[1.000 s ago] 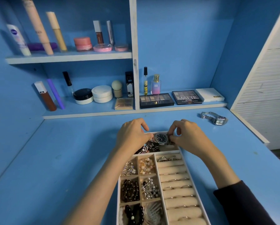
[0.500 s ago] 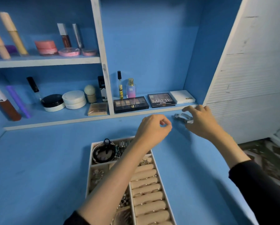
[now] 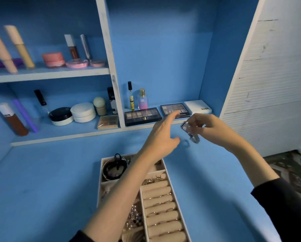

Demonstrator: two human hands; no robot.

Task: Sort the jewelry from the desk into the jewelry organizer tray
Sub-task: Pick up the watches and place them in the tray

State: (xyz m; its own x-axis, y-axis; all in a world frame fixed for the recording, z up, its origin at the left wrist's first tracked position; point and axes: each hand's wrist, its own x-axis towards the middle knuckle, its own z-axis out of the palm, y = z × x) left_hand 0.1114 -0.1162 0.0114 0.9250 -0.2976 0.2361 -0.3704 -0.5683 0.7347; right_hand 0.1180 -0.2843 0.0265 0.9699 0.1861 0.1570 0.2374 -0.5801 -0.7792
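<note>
Right hand (image 3: 214, 130) pinches a silver watch (image 3: 189, 132) between thumb and curled fingertips, holding it in the air clear of the blue desk (image 3: 50, 180). The watch hangs just left of those fingertips. Its long axis runs on a slant, from an upper end at the fingers down to a lower end nearer the person; motion blur hides which way the dial faces. Left hand (image 3: 161, 137) holds nothing, its fingers loosely spread with the index stretched forward, and it sits just beside the watch on the left, apart from it. The jewelry organizer tray (image 3: 155, 191) lies below and behind both hands, toward the person and left of the right hand, with the left forearm crossing over its far compartment. That far compartment already holds dark straps or bands. Judged from this, the move ahead is a carry back and leftward from the right hand to that compartment. The right hand has the hold, so the left one would need to clear the way or steady the strap.
</note>
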